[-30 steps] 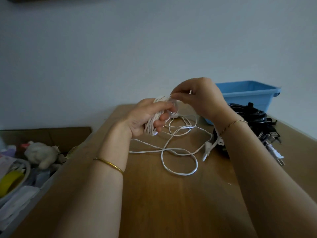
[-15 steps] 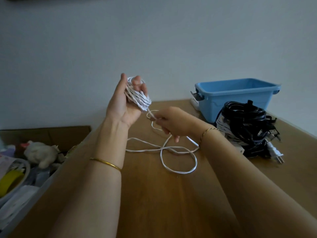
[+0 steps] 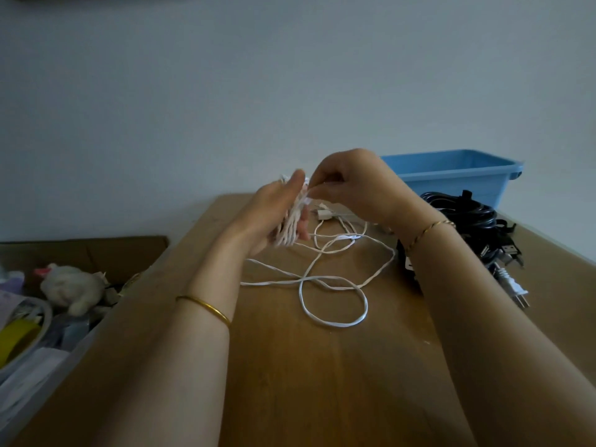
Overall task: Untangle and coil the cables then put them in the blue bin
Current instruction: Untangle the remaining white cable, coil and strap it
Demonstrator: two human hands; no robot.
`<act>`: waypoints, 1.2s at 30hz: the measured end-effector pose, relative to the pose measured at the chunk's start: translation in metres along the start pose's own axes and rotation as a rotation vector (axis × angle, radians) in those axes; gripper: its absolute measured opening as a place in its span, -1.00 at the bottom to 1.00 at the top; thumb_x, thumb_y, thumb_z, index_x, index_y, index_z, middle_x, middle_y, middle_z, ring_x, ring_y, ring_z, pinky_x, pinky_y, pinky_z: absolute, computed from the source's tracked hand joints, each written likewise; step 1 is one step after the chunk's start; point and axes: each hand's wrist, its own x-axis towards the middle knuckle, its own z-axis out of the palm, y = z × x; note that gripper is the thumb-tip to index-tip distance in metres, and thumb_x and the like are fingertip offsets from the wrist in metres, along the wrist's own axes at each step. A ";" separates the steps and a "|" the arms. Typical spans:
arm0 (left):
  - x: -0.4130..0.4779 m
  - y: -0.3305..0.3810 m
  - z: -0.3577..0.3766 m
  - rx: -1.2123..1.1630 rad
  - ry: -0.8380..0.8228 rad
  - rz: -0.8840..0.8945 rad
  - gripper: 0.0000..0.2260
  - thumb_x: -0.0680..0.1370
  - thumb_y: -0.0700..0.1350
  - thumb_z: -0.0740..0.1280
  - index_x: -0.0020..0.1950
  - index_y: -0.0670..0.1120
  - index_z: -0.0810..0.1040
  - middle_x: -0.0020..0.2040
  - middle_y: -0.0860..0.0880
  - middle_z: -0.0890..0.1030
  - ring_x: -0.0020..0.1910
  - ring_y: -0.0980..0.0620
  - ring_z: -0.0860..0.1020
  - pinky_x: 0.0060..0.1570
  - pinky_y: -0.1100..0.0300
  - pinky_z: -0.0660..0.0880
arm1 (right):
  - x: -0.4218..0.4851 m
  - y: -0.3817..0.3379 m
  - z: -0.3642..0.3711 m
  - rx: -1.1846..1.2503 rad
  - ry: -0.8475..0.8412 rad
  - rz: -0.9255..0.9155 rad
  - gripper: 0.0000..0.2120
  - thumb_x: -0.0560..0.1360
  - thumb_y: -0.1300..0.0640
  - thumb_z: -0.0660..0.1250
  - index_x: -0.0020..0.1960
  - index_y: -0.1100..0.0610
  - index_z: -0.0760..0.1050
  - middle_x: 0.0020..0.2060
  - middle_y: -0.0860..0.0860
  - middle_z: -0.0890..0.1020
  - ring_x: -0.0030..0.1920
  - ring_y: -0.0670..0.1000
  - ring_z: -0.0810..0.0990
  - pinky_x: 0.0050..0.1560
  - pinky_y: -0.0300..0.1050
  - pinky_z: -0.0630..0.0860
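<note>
White cable (image 3: 289, 232): partly coiled round the close-held fingers of left hand (image 3: 271, 211), above wooden table (image 3: 322, 382); loose remainder looped on tabletop. Right hand (image 3: 351, 185): thumb and forefinger pinching a strand at coil's top. Blue bin (image 3: 451, 175): far right, behind black cable bundle (image 3: 464, 217), apart from hands

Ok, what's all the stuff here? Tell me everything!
table: one, brown, under everything
bin: one, blue, table's far right
black cables: one bundle, black, in front of bin
white cable: one, white, coiled on left hand, rest looped on table
box: one, brown, left of table
plush toy: one, cream, by box
tape: one roll, yellow, lower left
bangles: two, gold, one per wrist
left hand: one, holds the coil
right hand: one, pinches white cable above coil
</note>
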 end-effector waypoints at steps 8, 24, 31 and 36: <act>-0.011 0.011 -0.002 -0.419 -0.291 -0.127 -0.88 0.47 -0.16 0.28 -0.25 -0.11 0.39 -0.49 0.04 0.37 -0.62 0.20 0.29 -0.63 0.36 0.31 | -0.002 0.015 0.020 0.553 0.273 0.052 -0.86 0.40 0.26 0.46 -0.24 0.08 0.54 -0.23 -0.08 0.59 -0.17 -0.10 0.55 -0.12 -0.26 0.48; -0.008 0.035 0.035 -0.741 -0.348 -0.419 -0.90 0.37 -0.21 0.30 -0.33 -0.13 0.41 -0.49 0.06 0.38 -0.66 0.20 0.35 -0.61 0.43 0.37 | -0.038 0.020 0.008 0.974 -0.045 0.393 -0.78 0.63 0.19 0.13 -0.01 0.32 0.47 -0.22 0.19 0.52 -0.25 0.04 0.54 -0.22 -0.10 0.50; -0.018 0.039 0.086 -0.393 -0.328 -0.410 -0.93 0.46 -0.28 0.24 -0.20 -0.18 0.48 -0.45 -0.06 0.47 -0.57 0.12 0.47 -0.47 0.23 0.52 | -0.088 0.046 -0.027 0.698 -0.002 0.403 -0.83 0.57 0.28 0.22 -0.08 0.38 0.51 -0.22 0.19 0.57 -0.22 0.07 0.53 -0.19 -0.11 0.48; -0.023 0.043 0.103 -0.369 -0.369 -0.385 -0.85 0.49 -0.30 0.17 -0.23 -0.18 0.48 -0.47 -0.08 0.44 -0.57 0.08 0.44 -0.43 0.17 0.54 | -0.103 0.046 -0.046 0.384 0.017 0.349 -0.87 0.49 0.34 0.20 -0.09 0.42 0.46 -0.32 0.09 0.49 -0.35 -0.07 0.41 -0.29 -0.17 0.36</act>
